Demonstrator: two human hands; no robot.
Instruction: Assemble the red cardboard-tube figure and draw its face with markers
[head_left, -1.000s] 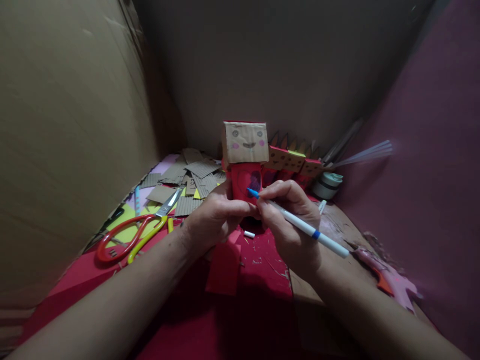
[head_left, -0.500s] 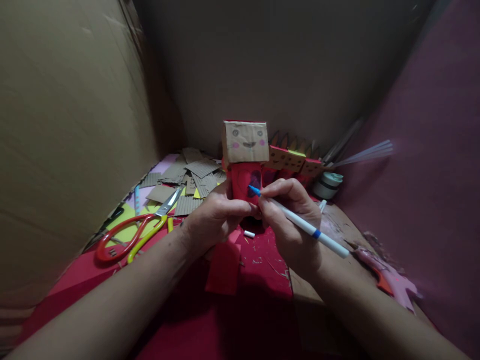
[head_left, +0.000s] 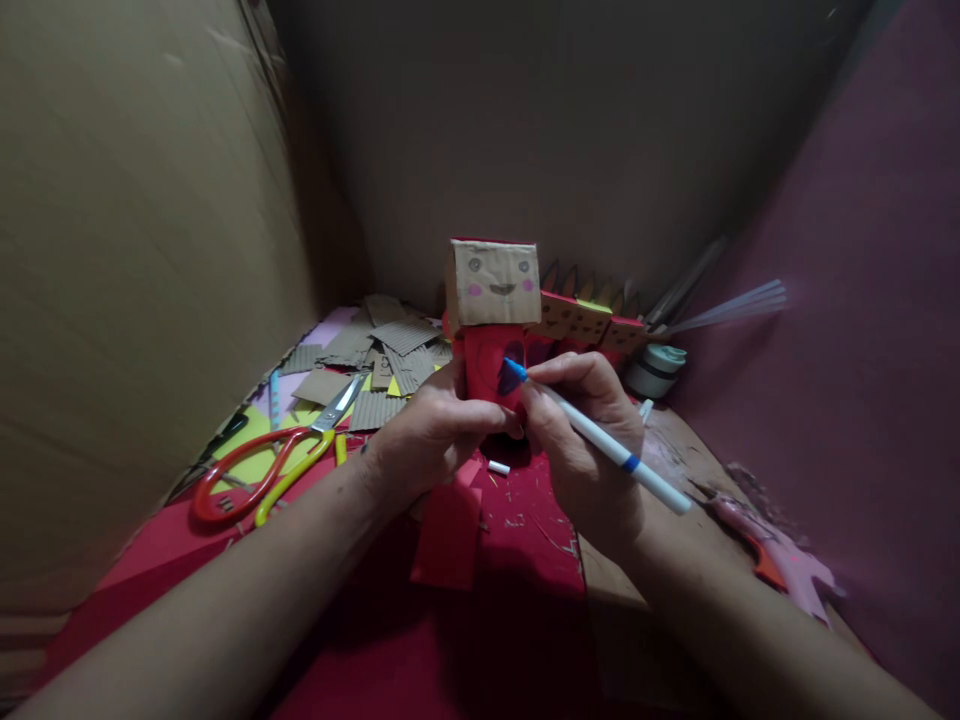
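A cardboard doll [head_left: 495, 285] stands upright in the middle of the head view, with a boxy brown head, a drawn smiling face, pink cheeks and a red body. My left hand [head_left: 442, 420] is closed around the lower part of that red body. In my right hand [head_left: 589, 440] a white felt-tip pen [head_left: 615, 450] with a blue band is pinched between thumb and fingers. Its blue tip touches a dark, partly filled rounded shape on the doll's front. The underside of the doll is hidden by my fingers.
Scissors [head_left: 289, 470] with red and yellow handles lie at left beside cardboard scraps [head_left: 397, 345]. Several smaller cardboard-faced figures [head_left: 581, 315] stand behind. At right are a rolled pale-green band [head_left: 656, 370] and a pink glue gun [head_left: 780, 550]. Red paper [head_left: 450, 540] lies in front.
The pen tip has shifted slightly up and right across the dark shape. The doll has moved a touch to the right in my left hand.
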